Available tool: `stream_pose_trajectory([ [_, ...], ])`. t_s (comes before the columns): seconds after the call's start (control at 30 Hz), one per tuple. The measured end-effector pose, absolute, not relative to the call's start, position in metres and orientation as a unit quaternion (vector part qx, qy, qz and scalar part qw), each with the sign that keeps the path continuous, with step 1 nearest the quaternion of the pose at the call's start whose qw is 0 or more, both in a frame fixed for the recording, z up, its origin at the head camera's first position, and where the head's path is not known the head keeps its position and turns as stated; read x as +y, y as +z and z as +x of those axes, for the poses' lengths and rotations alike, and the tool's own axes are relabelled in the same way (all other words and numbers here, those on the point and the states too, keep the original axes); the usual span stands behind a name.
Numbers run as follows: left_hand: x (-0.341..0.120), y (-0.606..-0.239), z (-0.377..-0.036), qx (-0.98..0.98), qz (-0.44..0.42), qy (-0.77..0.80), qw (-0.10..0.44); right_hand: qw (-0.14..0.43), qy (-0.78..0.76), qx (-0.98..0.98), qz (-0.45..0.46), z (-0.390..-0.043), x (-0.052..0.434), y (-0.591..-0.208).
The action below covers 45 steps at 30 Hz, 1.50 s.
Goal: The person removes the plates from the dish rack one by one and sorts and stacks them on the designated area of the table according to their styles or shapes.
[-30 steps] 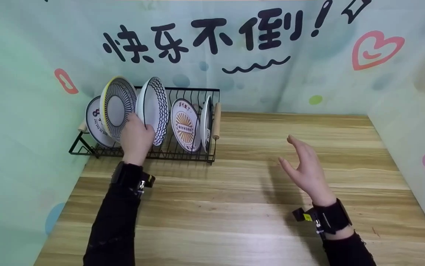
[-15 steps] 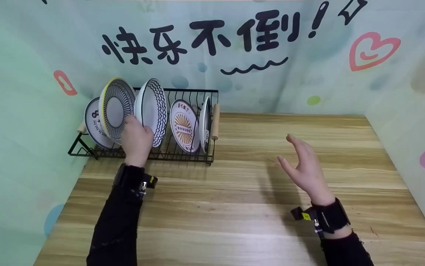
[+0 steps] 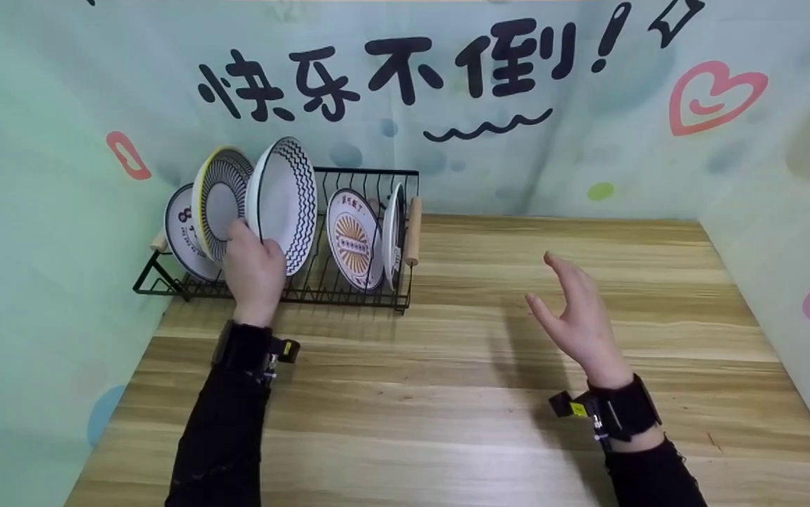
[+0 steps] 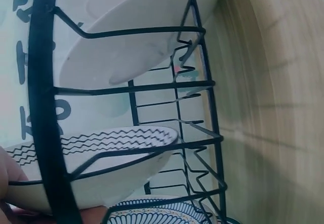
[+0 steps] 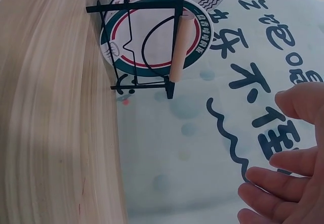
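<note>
In the head view my left hand [image 3: 255, 273] pinches the near rim of a deep white plate [image 3: 284, 201] with black wavy lines, fingers on its outer side and thumb at the edge. The plate stands on edge, tilted, in the black wire dish rack [image 3: 349, 299]. Left of it leans a yellow-rimmed plate [image 3: 225, 201] with dark rays, close to my fingers. The left wrist view shows the wavy plate [image 4: 116, 168] behind the rack wires. My right hand [image 3: 581, 320] hovers over the table on the right, fingers extended and thumb apart, holding nothing.
Also in the rack stand a plate with red print [image 3: 190, 232] at far left, a plate with an orange sunburst [image 3: 353, 239] and a green-rimmed plate [image 5: 152, 37] at the right end. A wooden handle [image 3: 413, 231] caps that end. Behind hangs a printed cloth [image 3: 475, 169].
My left hand has raised the wavy plate slightly and shifted it left, nearer the yellow-rimmed plate. The right hand has barely moved.
</note>
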<state>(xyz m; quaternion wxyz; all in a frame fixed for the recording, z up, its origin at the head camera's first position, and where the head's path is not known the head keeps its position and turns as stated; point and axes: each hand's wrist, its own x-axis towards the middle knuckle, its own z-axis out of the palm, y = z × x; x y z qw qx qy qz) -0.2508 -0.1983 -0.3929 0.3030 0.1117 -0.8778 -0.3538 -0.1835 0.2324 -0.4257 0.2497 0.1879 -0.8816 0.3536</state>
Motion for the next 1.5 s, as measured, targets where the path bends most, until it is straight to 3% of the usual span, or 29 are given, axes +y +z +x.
stream_pose_trajectory([
  [0.4,-0.195,-0.380,-0.238,-0.828,0.075,-0.381,0.403,0.257,0.371,-0.873,0.184,-0.186,0.224,-0.422],
  [0.87,-0.185,-0.359,-0.216,-0.789,0.023,-0.418,0.451,0.280,0.378,-0.860,0.196,-0.189,0.222,-0.422],
  [1.17,-0.174,-0.353,-0.206,-0.754,0.008,-0.482,0.446,0.283,0.388,-0.856,0.193,-0.189,0.218,-0.419],
  [1.5,-0.161,-0.356,-0.194,-0.708,-0.020,-0.591,0.387,0.285,0.404,-0.848,0.190,-0.188,0.218,-0.416],
])
